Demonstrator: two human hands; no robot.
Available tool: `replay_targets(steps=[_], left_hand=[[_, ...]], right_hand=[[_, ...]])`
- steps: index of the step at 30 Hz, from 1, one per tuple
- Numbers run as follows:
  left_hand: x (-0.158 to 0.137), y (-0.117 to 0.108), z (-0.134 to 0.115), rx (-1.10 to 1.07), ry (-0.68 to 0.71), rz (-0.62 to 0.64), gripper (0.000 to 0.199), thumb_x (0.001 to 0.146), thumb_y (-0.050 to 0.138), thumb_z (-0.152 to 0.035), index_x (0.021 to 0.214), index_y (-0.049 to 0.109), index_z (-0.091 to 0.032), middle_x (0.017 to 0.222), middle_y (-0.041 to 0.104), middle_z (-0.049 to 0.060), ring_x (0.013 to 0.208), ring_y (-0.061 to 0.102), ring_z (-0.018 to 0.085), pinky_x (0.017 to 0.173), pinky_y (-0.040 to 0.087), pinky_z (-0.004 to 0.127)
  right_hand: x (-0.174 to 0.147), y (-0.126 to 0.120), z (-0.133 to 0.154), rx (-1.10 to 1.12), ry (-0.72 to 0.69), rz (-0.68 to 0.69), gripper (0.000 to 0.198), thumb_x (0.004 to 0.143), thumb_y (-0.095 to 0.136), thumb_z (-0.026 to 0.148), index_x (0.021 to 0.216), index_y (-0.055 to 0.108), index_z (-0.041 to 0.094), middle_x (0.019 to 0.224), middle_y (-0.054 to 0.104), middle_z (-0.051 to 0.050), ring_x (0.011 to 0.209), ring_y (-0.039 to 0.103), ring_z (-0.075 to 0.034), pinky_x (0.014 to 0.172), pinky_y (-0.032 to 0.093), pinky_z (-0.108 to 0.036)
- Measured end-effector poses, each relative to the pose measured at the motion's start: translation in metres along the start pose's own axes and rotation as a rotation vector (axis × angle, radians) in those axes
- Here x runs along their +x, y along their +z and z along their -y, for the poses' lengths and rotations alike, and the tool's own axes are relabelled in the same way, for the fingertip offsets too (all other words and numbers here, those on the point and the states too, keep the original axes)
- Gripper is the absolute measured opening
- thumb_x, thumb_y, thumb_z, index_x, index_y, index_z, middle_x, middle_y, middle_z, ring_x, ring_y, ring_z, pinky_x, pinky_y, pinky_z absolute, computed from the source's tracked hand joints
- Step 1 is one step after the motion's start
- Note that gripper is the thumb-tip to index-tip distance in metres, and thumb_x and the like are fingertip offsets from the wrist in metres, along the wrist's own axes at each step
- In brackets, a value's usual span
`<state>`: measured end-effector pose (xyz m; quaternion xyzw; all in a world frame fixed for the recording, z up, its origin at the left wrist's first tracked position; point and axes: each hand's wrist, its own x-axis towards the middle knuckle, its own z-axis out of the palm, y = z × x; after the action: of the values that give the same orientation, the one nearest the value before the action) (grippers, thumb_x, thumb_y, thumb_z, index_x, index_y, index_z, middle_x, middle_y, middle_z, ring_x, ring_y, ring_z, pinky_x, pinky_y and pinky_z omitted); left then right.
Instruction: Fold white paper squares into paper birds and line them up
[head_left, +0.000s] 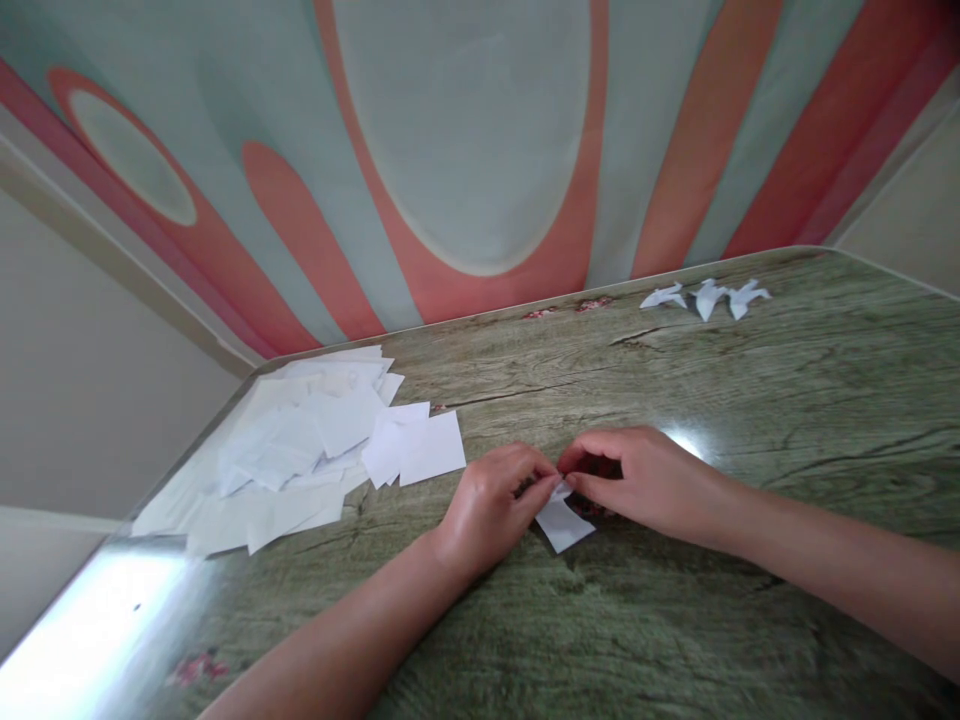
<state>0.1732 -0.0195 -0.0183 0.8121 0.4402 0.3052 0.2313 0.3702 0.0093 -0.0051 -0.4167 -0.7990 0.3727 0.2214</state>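
A small folded piece of white paper [564,526] is held between both hands, just above or on the table; its lower end flares out toward me. My left hand [501,500] pinches its upper end from the left with thumb and forefinger. From the right, my right hand [637,480] pinches the same end, its fingertips almost touching those of the left. The fingers hide part of the upper folds.
A wood-grain table [675,620] spreads beneath. At left lies a heap of white paper sheets [300,430], with a few square sheets [433,448] beside it. Three folded paper figures [707,298] stand at the back right, near the patterned backdrop [465,150].
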Motion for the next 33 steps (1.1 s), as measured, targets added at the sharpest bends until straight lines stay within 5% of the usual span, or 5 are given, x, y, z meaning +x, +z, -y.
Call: replay_targets(steps=[9,14,22,25,33], left_hand=[[0.006,-0.031,0.001,-0.033,-0.151,0.120,0.016,0.082,0.066,-0.025,0.098,0.068,-0.021,0.087,0.069,0.002,0.080,0.063,0.015,0.072,0.050,0.026],[0.004,-0.026,0.003,-0.091,-0.191,0.232,0.012,0.083,0.062,-0.016,0.089,0.071,-0.022,0.086,0.071,0.000,0.080,0.065,0.014,0.073,0.050,0.025],[0.005,-0.026,-0.010,-0.080,-0.334,0.129,0.020,0.089,0.055,-0.034,0.098,0.063,-0.018,0.073,0.066,0.000,0.064,0.059,0.013,0.060,0.045,0.024],[0.002,-0.029,-0.030,-0.067,-0.410,0.275,0.037,0.084,0.060,-0.047,0.107,0.058,-0.019,0.065,0.059,-0.004,0.058,0.054,0.012,0.054,0.040,0.022],[-0.002,-0.029,-0.043,-0.258,-0.546,0.492,0.025,0.088,0.054,-0.041,0.099,0.061,-0.020,0.068,0.061,-0.003,0.056,0.054,0.010,0.053,0.038,0.021]], right_hand=[[0.004,-0.007,-0.006,-0.037,0.003,0.004,0.017,0.087,0.054,0.021,0.088,0.071,0.022,0.084,0.073,-0.001,0.079,0.064,-0.018,0.071,0.045,-0.031],[0.006,0.000,-0.012,-0.067,-0.069,0.040,0.013,0.084,0.060,0.020,0.089,0.072,0.022,0.087,0.071,-0.003,0.084,0.063,-0.019,0.074,0.045,-0.031],[0.006,0.004,-0.015,-0.099,-0.153,0.031,0.016,0.089,0.055,0.019,0.092,0.071,0.020,0.088,0.070,-0.005,0.086,0.060,-0.019,0.078,0.044,-0.033],[0.007,0.001,-0.018,-0.075,-0.164,0.045,0.017,0.089,0.054,0.017,0.093,0.070,0.020,0.088,0.070,-0.004,0.085,0.061,-0.018,0.077,0.044,-0.031],[0.008,0.004,-0.019,-0.079,-0.191,0.052,0.019,0.088,0.054,0.013,0.090,0.071,0.021,0.087,0.072,-0.002,0.084,0.061,-0.017,0.079,0.043,-0.031]])
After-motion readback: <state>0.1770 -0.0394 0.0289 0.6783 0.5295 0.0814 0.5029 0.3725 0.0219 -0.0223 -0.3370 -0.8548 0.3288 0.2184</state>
